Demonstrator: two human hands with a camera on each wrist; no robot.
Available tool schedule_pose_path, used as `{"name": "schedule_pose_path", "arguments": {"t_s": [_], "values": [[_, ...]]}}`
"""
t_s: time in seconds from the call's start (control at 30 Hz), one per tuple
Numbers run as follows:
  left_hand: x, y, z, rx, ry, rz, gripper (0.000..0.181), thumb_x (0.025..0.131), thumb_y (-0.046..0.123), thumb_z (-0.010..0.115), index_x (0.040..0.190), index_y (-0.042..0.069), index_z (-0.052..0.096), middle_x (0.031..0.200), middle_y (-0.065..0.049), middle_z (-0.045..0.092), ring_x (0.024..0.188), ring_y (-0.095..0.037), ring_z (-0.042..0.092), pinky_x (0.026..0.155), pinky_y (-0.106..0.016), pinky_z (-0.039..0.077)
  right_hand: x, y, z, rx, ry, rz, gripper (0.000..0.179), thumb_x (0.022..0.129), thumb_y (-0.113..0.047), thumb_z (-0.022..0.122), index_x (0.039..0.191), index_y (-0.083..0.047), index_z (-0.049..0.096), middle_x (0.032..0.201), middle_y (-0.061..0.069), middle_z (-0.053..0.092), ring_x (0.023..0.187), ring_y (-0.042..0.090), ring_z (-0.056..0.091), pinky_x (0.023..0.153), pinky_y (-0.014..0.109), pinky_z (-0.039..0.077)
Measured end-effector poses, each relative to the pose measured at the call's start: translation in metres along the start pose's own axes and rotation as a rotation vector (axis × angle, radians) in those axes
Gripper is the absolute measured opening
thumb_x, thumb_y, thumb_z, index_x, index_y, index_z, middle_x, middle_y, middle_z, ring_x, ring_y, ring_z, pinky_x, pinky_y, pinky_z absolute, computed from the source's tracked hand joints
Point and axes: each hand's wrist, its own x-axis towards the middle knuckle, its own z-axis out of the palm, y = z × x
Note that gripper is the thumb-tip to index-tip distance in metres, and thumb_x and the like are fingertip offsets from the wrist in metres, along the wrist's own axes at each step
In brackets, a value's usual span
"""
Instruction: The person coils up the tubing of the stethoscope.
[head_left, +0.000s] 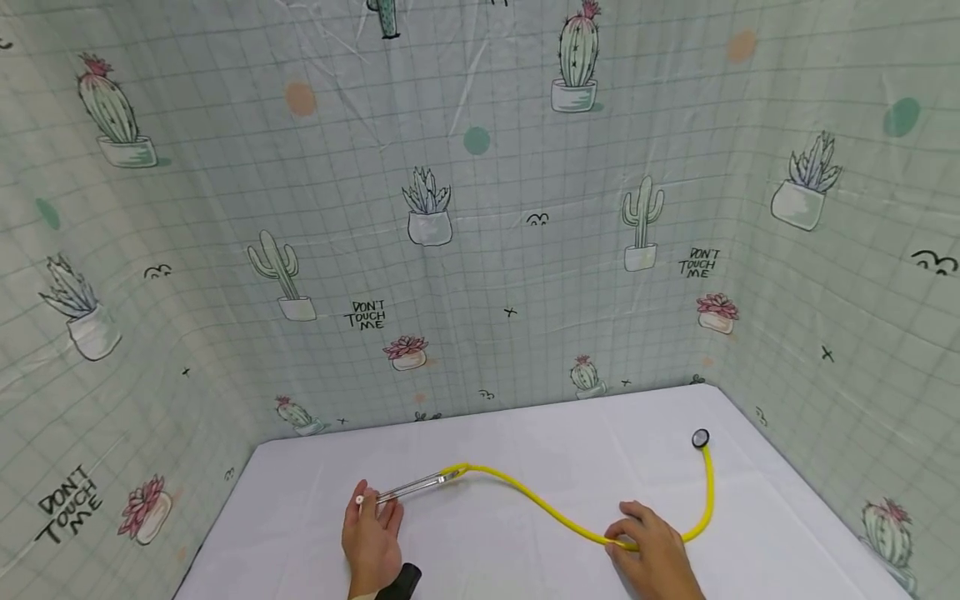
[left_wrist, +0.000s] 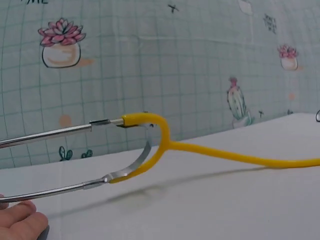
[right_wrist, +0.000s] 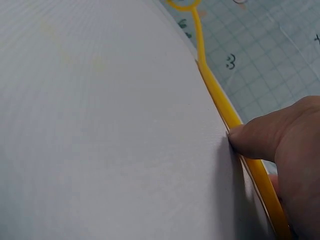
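Note:
A stethoscope with yellow tubing (head_left: 540, 502) stretches across the white table between my two hands. At the left, my left hand (head_left: 371, 537) holds its metal ear tubes (head_left: 412, 486) near the white ear tip (head_left: 360, 500). In the left wrist view the two ear tubes and the yellow fork (left_wrist: 162, 132) are raised over the tabletop, casting a shadow. My right hand (head_left: 651, 554) pinches the tubing about midway, thumb against it in the right wrist view. Beyond that hand the tube curves back to the round chest piece (head_left: 701, 438), lying at the far right.
A white cloth covers the table (head_left: 480, 575). Behind it and at both sides hangs a pale green gridded curtain (head_left: 480, 275) printed with cacti. The table's back edge meets this curtain. A black band (head_left: 401, 581) is on the left wrist.

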Motion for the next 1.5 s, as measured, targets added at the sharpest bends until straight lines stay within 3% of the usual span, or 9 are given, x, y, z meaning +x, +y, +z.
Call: {"name": "schedule_pose_path", "arguments": {"t_s": [0.17, 0.3, 0.47, 0.63, 0.77, 0.9, 1.17, 1.3, 1.5], "values": [[0.000, -0.001, -0.002, -0.027, -0.017, -0.011, 0.062, 0.107, 0.043, 0.035, 0.159, 0.018, 0.014, 0.142, -0.018, 0.029, 0.123, -0.028, 0.050, 0.107, -0.049, 0.041, 0.006, 0.003, 0.000, -0.001, -0.025, 0.003, 0.022, 0.077, -0.017, 0.085, 0.081, -0.032, 0.069, 0.124, 0.013, 0.064, 0.117, 0.038, 0.058, 0.093, 0.062, 0.046], [0.002, -0.001, -0.001, -0.053, 0.030, -0.037, 0.066, 0.108, 0.045, 0.027, 0.159, 0.011, 0.004, 0.146, -0.025, 0.026, 0.107, -0.029, 0.063, 0.096, -0.054, 0.049, 0.010, 0.003, -0.001, -0.001, -0.035, 0.004, 0.021, 0.078, -0.018, 0.085, 0.081, -0.032, 0.069, 0.124, 0.013, 0.064, 0.118, 0.039, 0.058, 0.093, 0.062, 0.046], [0.001, -0.004, -0.001, -0.057, 0.061, -0.095, 0.067, 0.106, 0.054, 0.020, 0.150, 0.004, 0.016, 0.150, -0.024, 0.031, 0.111, -0.025, 0.063, 0.092, -0.049, 0.054, 0.014, 0.005, -0.002, 0.013, -0.055, 0.015, 0.019, 0.079, -0.019, 0.084, 0.081, -0.031, 0.070, 0.125, 0.014, 0.063, 0.119, 0.039, 0.058, 0.094, 0.062, 0.045], [-0.008, -0.007, -0.002, -0.108, 0.012, -0.105, 0.049, 0.107, 0.050, 0.025, 0.124, 0.005, 0.034, 0.122, -0.016, 0.056, 0.104, -0.022, 0.068, 0.094, -0.047, 0.053, 0.014, 0.007, -0.001, 0.015, -0.008, -0.009, 0.019, 0.078, -0.017, 0.084, 0.080, -0.030, 0.071, 0.121, 0.009, 0.066, 0.115, 0.037, 0.060, 0.092, 0.061, 0.046], [-0.012, -0.011, -0.003, -0.126, -0.010, -0.080, 0.041, 0.109, 0.041, 0.029, 0.124, 0.003, 0.034, 0.105, -0.011, 0.063, 0.092, -0.023, 0.073, 0.090, -0.045, 0.056, 0.012, 0.004, -0.002, 0.051, 0.043, -0.017, 0.019, 0.078, -0.012, 0.083, 0.084, -0.027, 0.073, 0.105, -0.004, 0.071, 0.108, 0.027, 0.065, 0.092, 0.054, 0.049], [-0.014, -0.016, -0.003, -0.112, 0.003, -0.056, 0.039, 0.109, 0.040, 0.031, 0.126, 0.006, 0.032, 0.099, -0.010, 0.068, 0.087, -0.028, 0.074, 0.083, -0.046, 0.058, 0.010, -0.002, -0.003, 0.061, 0.046, 0.002, 0.015, 0.080, -0.013, 0.083, 0.086, -0.024, 0.075, 0.086, -0.019, 0.069, 0.088, 0.010, 0.066, 0.087, 0.044, 0.053], [-0.028, -0.030, 0.003, -0.071, -0.060, 0.094, 0.033, 0.111, 0.031, 0.031, 0.121, 0.000, 0.029, 0.107, -0.017, 0.071, 0.086, -0.028, 0.074, 0.077, -0.041, 0.060, 0.002, -0.012, 0.000, 0.011, 0.145, -0.209, 0.025, 0.074, -0.006, 0.082, 0.087, -0.025, 0.074, 0.085, -0.029, 0.064, 0.079, -0.004, 0.061, 0.084, 0.048, 0.051], [-0.031, -0.037, 0.005, 0.061, -0.019, 0.177, 0.037, 0.111, 0.027, 0.031, 0.125, -0.007, 0.035, 0.116, -0.024, 0.068, 0.086, -0.026, 0.074, 0.074, -0.038, 0.060, 0.000, -0.014, 0.000, -0.043, 0.088, -0.220, 0.023, 0.076, -0.009, 0.080, 0.091, -0.025, 0.074, 0.082, -0.027, 0.063, 0.076, -0.004, 0.057, 0.076, 0.040, 0.052], [-0.031, -0.040, 0.006, 0.204, 0.041, 0.181, 0.042, 0.111, 0.025, 0.031, 0.129, -0.011, 0.044, 0.124, -0.025, 0.065, 0.085, -0.023, 0.074, 0.073, -0.034, 0.060, -0.002, -0.017, 0.001, -0.062, 0.040, -0.194, 0.021, 0.079, -0.010, 0.078, 0.091, -0.026, 0.073, 0.075, -0.027, 0.055, 0.070, -0.006, 0.049, 0.065, 0.030, 0.046]]}}
